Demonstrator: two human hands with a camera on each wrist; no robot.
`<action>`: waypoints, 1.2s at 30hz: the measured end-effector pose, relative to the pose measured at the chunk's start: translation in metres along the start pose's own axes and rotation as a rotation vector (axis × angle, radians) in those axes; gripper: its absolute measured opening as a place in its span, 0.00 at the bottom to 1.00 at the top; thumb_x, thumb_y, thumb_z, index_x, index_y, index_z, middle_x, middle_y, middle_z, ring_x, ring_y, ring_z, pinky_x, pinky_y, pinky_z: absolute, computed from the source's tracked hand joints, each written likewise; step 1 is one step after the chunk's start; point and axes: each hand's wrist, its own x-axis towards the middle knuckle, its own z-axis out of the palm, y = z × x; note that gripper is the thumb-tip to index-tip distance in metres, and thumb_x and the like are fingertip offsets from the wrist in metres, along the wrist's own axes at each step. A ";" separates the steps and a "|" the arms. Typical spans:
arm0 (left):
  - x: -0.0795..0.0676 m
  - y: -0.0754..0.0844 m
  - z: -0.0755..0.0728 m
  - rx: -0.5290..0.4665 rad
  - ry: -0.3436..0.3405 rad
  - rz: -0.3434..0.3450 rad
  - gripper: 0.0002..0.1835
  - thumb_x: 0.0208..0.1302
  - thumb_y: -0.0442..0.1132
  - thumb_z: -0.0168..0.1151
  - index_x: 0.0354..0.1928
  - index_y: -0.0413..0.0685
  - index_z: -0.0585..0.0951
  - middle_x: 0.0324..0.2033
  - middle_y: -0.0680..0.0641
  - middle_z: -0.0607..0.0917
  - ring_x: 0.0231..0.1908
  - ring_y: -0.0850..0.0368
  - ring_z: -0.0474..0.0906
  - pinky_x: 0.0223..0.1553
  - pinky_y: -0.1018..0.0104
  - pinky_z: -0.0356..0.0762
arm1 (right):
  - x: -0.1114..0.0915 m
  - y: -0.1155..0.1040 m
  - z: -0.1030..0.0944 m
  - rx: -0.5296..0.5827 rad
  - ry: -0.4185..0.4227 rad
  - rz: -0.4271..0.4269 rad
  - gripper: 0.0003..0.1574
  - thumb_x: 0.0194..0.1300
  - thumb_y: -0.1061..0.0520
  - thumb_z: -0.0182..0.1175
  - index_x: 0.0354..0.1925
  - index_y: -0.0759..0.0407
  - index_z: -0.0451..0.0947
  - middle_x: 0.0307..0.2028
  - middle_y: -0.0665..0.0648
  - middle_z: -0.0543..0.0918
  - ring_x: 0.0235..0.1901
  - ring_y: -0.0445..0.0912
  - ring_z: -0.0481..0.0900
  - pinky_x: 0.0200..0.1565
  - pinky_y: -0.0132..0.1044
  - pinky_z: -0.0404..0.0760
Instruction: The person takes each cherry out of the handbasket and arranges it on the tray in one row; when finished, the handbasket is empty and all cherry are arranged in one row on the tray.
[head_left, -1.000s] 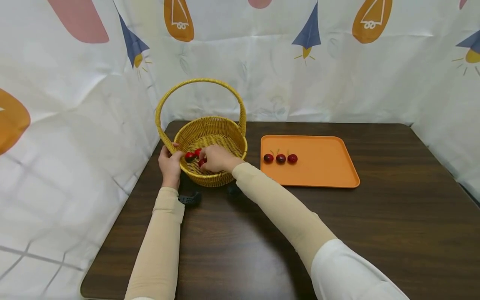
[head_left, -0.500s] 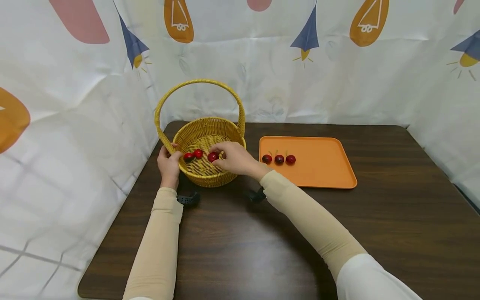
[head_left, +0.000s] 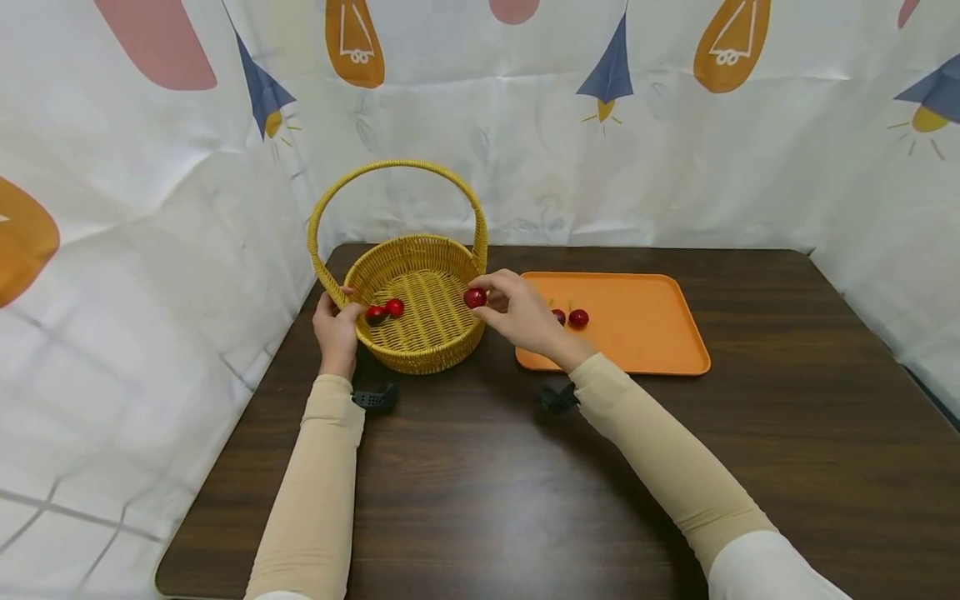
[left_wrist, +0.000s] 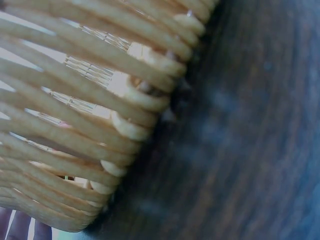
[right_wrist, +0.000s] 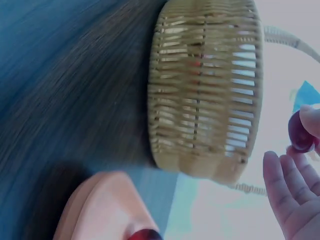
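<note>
My left hand (head_left: 337,335) grips the left side of the yellow wicker basket (head_left: 422,360), at the foot of its tall handle. Two red cherries (head_left: 394,308) lie inside, near the basket's left wall. Between thumb and fingers my right hand (head_left: 527,317) pinches a dark red cherry (head_left: 475,297), held at the basket's right rim. The right wrist view shows this cherry (right_wrist: 301,132) above the tabletop, beside the woven wall. On the orange tray (head_left: 637,333) sit more cherries (head_left: 578,318), partly hidden behind my right hand.
Both basket and tray stand on a dark wooden table (head_left: 450,483), toward its far edge. A white patterned curtain (head_left: 525,167) hangs behind the table and at its sides. A dark strap (head_left: 377,398) shows at my left wrist.
My right hand has lifted a cherry from inside the basket and carried it rightward to the rim, near the tray. My left hand has kept its grip on the basket.
</note>
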 end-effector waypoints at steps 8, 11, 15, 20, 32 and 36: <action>0.000 -0.001 -0.003 -0.006 0.012 -0.016 0.16 0.60 0.27 0.56 0.50 0.44 0.76 0.53 0.40 0.74 0.43 0.55 0.71 0.43 0.63 0.71 | -0.015 0.016 -0.011 0.030 0.053 0.065 0.23 0.65 0.56 0.65 0.57 0.56 0.77 0.48 0.51 0.77 0.44 0.45 0.80 0.46 0.38 0.80; 0.000 -0.001 -0.002 -0.011 0.011 -0.014 0.16 0.60 0.27 0.56 0.50 0.45 0.76 0.52 0.39 0.74 0.41 0.55 0.70 0.43 0.63 0.71 | -0.021 0.022 -0.016 0.016 0.072 0.095 0.23 0.65 0.55 0.65 0.57 0.55 0.77 0.48 0.52 0.77 0.44 0.47 0.80 0.45 0.40 0.81; 0.000 0.000 -0.001 -0.007 0.006 -0.004 0.16 0.60 0.28 0.56 0.51 0.44 0.76 0.51 0.40 0.75 0.41 0.56 0.70 0.42 0.62 0.71 | -0.029 0.032 -0.026 -0.002 0.125 0.138 0.24 0.64 0.55 0.66 0.58 0.54 0.78 0.49 0.53 0.78 0.43 0.49 0.80 0.43 0.43 0.81; 0.000 0.000 0.000 -0.002 0.003 0.000 0.16 0.60 0.27 0.56 0.50 0.44 0.76 0.49 0.41 0.75 0.41 0.56 0.70 0.42 0.63 0.71 | -0.039 0.048 -0.036 0.030 0.191 0.206 0.25 0.62 0.56 0.67 0.58 0.55 0.78 0.49 0.54 0.79 0.42 0.50 0.81 0.40 0.43 0.82; 0.000 -0.001 -0.002 0.005 -0.003 0.015 0.16 0.60 0.28 0.56 0.51 0.43 0.76 0.45 0.45 0.75 0.39 0.55 0.70 0.41 0.64 0.70 | -0.052 0.071 -0.047 0.017 0.223 0.268 0.27 0.63 0.57 0.67 0.60 0.57 0.75 0.49 0.57 0.79 0.42 0.54 0.80 0.43 0.47 0.80; 0.000 0.000 -0.001 -0.003 -0.004 0.007 0.16 0.60 0.27 0.56 0.50 0.43 0.76 0.47 0.43 0.75 0.39 0.55 0.70 0.40 0.64 0.70 | -0.055 0.077 -0.051 0.002 0.223 0.277 0.26 0.63 0.57 0.67 0.58 0.59 0.75 0.49 0.59 0.79 0.42 0.55 0.80 0.44 0.48 0.80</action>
